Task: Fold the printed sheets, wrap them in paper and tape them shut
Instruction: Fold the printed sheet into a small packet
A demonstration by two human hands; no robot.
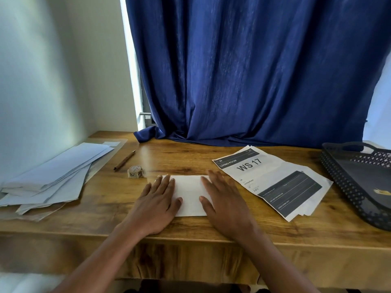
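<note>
Okay, both hands flat on the folded white sheet (pixel 190 194), centre of the wooden desk (pixel 190 157), near the front edge. Left hand (pixel 157 205) presses the sheet's left side, fingers straight & slightly spread; right hand (pixel 224 206) does the same on the right side, thumbs pointing inward. Printed sheets (pixel 273 182) w/ "WS 17" heading lie just right of it, fanned a bit. Tape roll (pixel 135 171) sits just beyond the left fingertips, pen (pixel 124 160) behind it. Wrapping paper stack (pixel 53 176) far left, prob. pale blue. Dark basket (pixel 347 187) at right edge, blue curtain (pixel 254 70) behind.
</note>
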